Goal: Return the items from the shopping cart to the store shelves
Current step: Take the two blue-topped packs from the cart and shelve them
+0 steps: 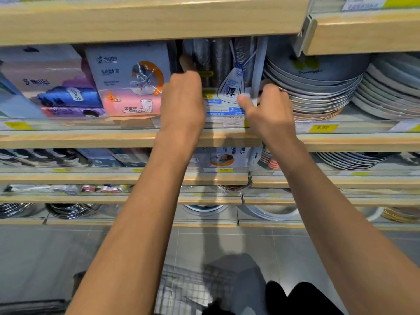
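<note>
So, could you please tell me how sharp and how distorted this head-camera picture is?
Head view: wide-angle bending bows the upper shelf edge; the left hand, right hand and the package between them are fairly sharp; the cart at the bottom and left-edge boxes are smeared.

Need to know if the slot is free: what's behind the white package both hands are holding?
Dark grey rolled bags stand behind the white package. Deeper shelf space is hidden by it and both hands.

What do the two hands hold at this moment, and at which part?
Both hold the garbage bag pack on the shelf: the left hand at its left edge, the right hand at its right edge.
</note>
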`<state>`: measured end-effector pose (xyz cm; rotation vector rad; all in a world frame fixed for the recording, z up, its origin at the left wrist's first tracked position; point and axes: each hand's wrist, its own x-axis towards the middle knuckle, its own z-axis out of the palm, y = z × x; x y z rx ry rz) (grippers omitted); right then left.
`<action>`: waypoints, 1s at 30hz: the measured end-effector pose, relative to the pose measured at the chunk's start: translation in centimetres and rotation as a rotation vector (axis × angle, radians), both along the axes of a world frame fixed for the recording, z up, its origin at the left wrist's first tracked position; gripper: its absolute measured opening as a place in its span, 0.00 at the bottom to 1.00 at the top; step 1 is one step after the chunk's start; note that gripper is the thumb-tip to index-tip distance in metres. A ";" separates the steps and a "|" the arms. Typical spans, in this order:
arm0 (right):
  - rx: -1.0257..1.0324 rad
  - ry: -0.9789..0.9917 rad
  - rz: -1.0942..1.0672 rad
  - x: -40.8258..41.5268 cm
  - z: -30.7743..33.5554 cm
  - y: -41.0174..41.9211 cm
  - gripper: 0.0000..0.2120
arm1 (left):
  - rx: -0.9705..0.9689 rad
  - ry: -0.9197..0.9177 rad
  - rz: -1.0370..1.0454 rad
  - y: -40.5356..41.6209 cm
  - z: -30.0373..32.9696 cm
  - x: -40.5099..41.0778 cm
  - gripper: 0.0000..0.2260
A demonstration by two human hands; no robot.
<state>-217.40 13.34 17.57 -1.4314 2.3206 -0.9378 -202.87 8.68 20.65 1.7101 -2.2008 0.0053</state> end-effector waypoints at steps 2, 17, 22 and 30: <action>-0.107 -0.009 -0.010 0.3 -0.8 0.4 0.20 | -0.086 0.108 0.025 0.9 0.1 0.7 0.11; -0.092 0.150 -0.151 2.4 0.2 -1.2 0.18 | 0.125 0.145 0.047 1.3 -0.7 0.9 0.12; -0.096 0.141 -0.128 2.4 0.5 -0.6 0.17 | 0.231 0.156 -0.017 1.1 1.0 0.9 0.11; -0.614 0.106 -0.020 7.0 -1.4 4.1 0.14 | -0.083 0.881 0.074 4.5 -1.6 6.2 0.07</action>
